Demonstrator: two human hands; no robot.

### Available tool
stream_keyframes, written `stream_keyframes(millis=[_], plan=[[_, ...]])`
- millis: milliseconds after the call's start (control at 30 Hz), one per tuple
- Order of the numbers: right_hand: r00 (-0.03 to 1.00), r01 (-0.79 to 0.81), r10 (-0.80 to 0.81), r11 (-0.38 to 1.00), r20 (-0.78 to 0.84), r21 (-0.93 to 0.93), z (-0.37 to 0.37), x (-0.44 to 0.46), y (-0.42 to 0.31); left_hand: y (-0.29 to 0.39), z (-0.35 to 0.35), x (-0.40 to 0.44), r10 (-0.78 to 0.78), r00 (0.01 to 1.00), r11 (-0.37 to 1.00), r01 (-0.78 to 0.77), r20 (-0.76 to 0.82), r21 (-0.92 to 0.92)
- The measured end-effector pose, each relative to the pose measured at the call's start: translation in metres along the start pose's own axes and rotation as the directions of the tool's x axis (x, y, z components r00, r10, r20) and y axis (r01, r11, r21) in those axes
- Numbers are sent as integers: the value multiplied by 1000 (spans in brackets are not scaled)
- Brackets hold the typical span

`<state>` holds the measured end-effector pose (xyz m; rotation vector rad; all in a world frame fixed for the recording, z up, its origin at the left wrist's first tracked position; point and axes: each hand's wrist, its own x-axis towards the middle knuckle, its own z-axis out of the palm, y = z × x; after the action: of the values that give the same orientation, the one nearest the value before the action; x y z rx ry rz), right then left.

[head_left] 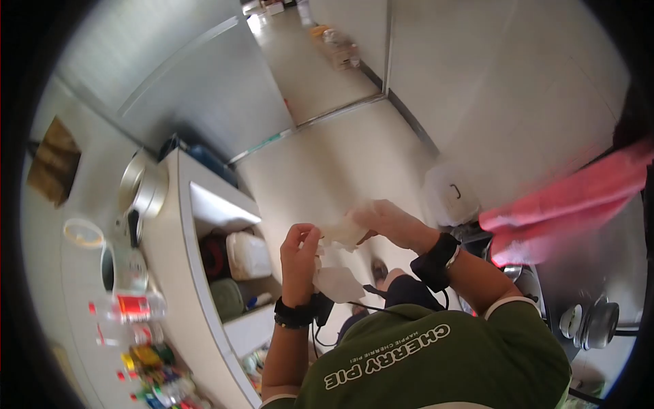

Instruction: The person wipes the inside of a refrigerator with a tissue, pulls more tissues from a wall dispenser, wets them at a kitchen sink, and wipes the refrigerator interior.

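Observation:
Thin white tissue paper (338,283) stretches between my hands in front of my body, crumpled at the top and with a flat piece hanging down by my left wrist. My left hand (298,262) is closed, its thumb and fingers pinching the left edge of the paper. On the other side my right hand (394,223) is closed over the right end of it, slightly blurred, with some fingers hidden. Each wrist wears a black band, and a dark cable hangs near my left wrist.
Left of me, a white counter (178,204) bears a pot (144,184) and several bottles (129,308); its open shelf holds a white container (248,255). At right are a pink cloth (565,218), a white bin (451,194) and metal cookware (599,324). A doorway (340,116) lies ahead.

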<state>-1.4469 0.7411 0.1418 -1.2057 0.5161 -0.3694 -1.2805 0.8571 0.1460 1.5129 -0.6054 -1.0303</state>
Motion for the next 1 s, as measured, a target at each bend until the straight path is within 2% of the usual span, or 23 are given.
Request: stream_keyframes(millis=[33,133,233,300,367,400,467,500,567,600,633,667,733,833,933,967,1000], plan=[[1000,-6,6,1000,-13,25,-19,18,-5,2,7,30,-40,999,999,40,16,24],[999,-27,32,994,-42,108,-79,75,-14,20,37,111,-80,992,976,97,95,-195],[998,-32,44,981,-55,190,-134,128,-31,38,61,193,-99,978,942,152,185,-300],[1000,-18,22,974,-16,226,-173,172,-54,66,79,245,-106,980,933,156,167,-324],[1000,-4,4,921,0,390,-197,216,-72,81,86,290,-114,979,932,164,171,-322],[1000,-9,5,887,10,463,-210,234,-79,85,92,310,-97,978,958,142,185,-250],[1000,-29,31,930,0,365,-231,276,-93,99,105,352,-63,975,988,91,215,-122],[998,-55,62,955,-14,291,-247,298,-95,104,110,374,-31,960,999,35,278,-11],[996,-70,75,992,-42,103,-275,342,-112,107,122,429,110,949,991,-129,296,46],[997,-63,66,990,-27,125,-294,367,-121,107,127,460,174,934,975,-207,313,77],[998,-61,64,986,-17,154,-310,388,-126,108,130,493,200,936,976,-216,291,22],[998,-60,63,980,-9,188,-323,408,-132,112,126,520,111,958,993,-115,266,2],[995,-15,17,1000,-94,28,-350,440,-155,130,138,579,-37,973,995,58,227,-87],[990,31,-61,975,-130,-220,-398,489,-184,157,158,657,28,965,984,20,262,-179],[983,32,-70,975,-169,-220,-443,528,-209,179,179,734,-44,948,969,118,317,-217],[977,-26,12,997,-211,-68,-457,541,-219,188,187,757,-58,941,965,139,334,-224],[979,6,10,997,-205,77,-475,558,-219,192,194,782,-71,931,965,154,357,-212]])
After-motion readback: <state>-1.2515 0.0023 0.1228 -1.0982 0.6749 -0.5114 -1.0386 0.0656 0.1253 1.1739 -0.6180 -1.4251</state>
